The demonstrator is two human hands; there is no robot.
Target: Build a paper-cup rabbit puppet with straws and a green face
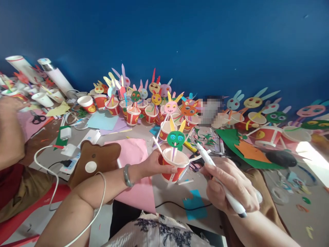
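- The right hand (228,185) is curled round a white pen-like tool (217,180), its narrow end aimed up toward the cup; whether that end touches a white strip there I cannot tell.
- The left hand (156,163) is part closed round the side of a red-and-white paper cup (180,172), thumb at the front, holding it roughly upright before the person.
- From the cup rises a green round paper face (175,139) with yellow ears; detailing or fixing its parts seems the step in hand, calling for a steady cup and a light, exact tip.
- On the grey table lie a blue paper piece (196,207), a large pink paper sheet (135,154) and a brown bear-shaped item (94,154).
- At left, a co-worker's arm (10,133).
- Beyond, rows of similar cups (133,116) with eared paper faces, then a plain blue wall (164,37).
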